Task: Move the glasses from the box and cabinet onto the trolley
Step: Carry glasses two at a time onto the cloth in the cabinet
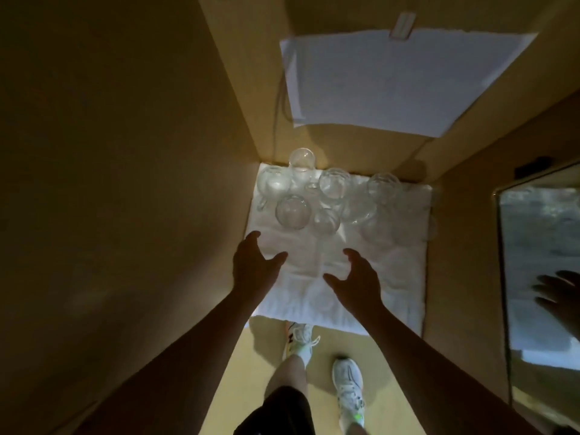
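Observation:
Several clear round glasses stand on a white cloth [329,277] at the far end of a shelf inside a wooden cabinet. One glass [292,211] is nearest my left hand, a smaller glass [326,220] sits beside it, and another glass [302,159] stands at the back. My left hand [254,265] hovers over the cloth with fingers spread, holding nothing. My right hand [357,277] hovers beside it, open and empty too. Both hands are a short way in front of the glasses, apart from them.
Brown cabinet walls [125,183] close in on the left and right. A white sheet [401,80] lies on the upper surface. A mirror-like panel [539,262] at the right shows a hand's reflection. My legs and white shoes [348,390] are below the shelf edge.

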Action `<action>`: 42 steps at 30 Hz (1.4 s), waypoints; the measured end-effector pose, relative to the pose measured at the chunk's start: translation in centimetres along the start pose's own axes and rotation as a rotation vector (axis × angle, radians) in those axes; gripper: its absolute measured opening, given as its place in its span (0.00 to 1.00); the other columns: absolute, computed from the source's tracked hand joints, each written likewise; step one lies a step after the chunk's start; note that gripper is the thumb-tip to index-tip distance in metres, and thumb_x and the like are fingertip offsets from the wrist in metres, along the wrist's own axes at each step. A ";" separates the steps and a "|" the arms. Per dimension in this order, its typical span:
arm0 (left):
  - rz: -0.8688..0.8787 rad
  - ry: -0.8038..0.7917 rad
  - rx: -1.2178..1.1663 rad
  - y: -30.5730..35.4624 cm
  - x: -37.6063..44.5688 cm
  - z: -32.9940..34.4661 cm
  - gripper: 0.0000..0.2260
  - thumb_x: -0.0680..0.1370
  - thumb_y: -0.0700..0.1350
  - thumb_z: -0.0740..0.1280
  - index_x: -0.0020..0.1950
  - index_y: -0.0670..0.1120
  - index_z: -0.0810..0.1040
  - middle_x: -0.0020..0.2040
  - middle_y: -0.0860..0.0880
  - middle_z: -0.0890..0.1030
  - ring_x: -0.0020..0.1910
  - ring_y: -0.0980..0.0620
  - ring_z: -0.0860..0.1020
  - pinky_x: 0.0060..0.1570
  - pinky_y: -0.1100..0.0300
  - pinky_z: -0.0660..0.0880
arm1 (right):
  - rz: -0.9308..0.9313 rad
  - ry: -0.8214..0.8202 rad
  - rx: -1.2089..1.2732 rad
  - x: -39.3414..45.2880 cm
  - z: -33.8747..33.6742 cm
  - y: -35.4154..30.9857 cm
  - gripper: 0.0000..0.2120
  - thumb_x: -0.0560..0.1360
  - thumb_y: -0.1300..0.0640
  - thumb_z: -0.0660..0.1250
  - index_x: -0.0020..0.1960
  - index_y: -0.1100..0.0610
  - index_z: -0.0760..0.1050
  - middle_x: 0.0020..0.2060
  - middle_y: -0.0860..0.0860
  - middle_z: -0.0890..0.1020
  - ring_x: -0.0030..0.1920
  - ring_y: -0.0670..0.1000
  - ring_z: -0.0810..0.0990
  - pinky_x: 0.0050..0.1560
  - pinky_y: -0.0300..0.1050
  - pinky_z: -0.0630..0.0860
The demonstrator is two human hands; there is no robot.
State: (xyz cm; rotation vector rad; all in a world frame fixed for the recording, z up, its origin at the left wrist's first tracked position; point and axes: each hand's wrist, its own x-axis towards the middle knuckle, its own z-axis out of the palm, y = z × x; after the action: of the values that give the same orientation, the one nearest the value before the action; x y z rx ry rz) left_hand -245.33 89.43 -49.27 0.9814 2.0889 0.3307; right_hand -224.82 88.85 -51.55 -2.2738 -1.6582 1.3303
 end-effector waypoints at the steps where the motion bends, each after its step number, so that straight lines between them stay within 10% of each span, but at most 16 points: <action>1: -0.009 0.004 -0.002 -0.3 1.0 0.4 0.37 0.74 0.53 0.77 0.77 0.46 0.65 0.74 0.42 0.70 0.73 0.43 0.70 0.71 0.49 0.68 | 0.011 0.000 0.019 0.9 0.5 0.2 0.38 0.73 0.45 0.75 0.77 0.54 0.64 0.72 0.54 0.73 0.72 0.56 0.70 0.71 0.50 0.66; 19: 0.103 0.009 -0.205 -3.4 11.5 8.9 0.52 0.63 0.52 0.85 0.80 0.50 0.61 0.76 0.51 0.69 0.75 0.53 0.68 0.72 0.47 0.70 | 0.006 0.306 0.419 11.6 8.5 1.2 0.47 0.66 0.48 0.82 0.78 0.56 0.63 0.71 0.52 0.75 0.70 0.56 0.74 0.68 0.61 0.72; 32: 0.253 0.143 -0.217 -1.4 12.5 10.7 0.48 0.59 0.52 0.86 0.75 0.48 0.66 0.66 0.58 0.75 0.64 0.60 0.74 0.64 0.59 0.74 | 0.009 0.404 0.497 9.3 8.6 3.1 0.39 0.63 0.50 0.84 0.70 0.52 0.71 0.60 0.44 0.79 0.57 0.49 0.82 0.58 0.53 0.80; 38: 0.133 0.104 -0.194 -2.0 10.6 9.7 0.47 0.59 0.58 0.84 0.73 0.51 0.68 0.65 0.56 0.77 0.63 0.57 0.75 0.63 0.61 0.73 | 0.027 0.420 0.503 6.1 6.6 3.8 0.40 0.63 0.47 0.84 0.70 0.46 0.70 0.53 0.25 0.71 0.54 0.47 0.82 0.54 0.41 0.79; 42: 0.106 0.074 -0.176 -2.1 7.4 7.6 0.47 0.59 0.58 0.85 0.74 0.50 0.69 0.66 0.53 0.78 0.65 0.51 0.76 0.66 0.53 0.75 | 0.042 0.426 0.537 3.9 4.2 3.5 0.38 0.63 0.48 0.84 0.68 0.49 0.72 0.54 0.34 0.77 0.54 0.46 0.82 0.55 0.41 0.80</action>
State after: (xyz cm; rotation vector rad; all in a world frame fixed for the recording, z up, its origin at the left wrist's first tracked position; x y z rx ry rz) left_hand -243.66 92.81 -59.38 0.9891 2.0377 0.6024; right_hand -224.56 88.62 -58.29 -2.0734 -0.9803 1.0321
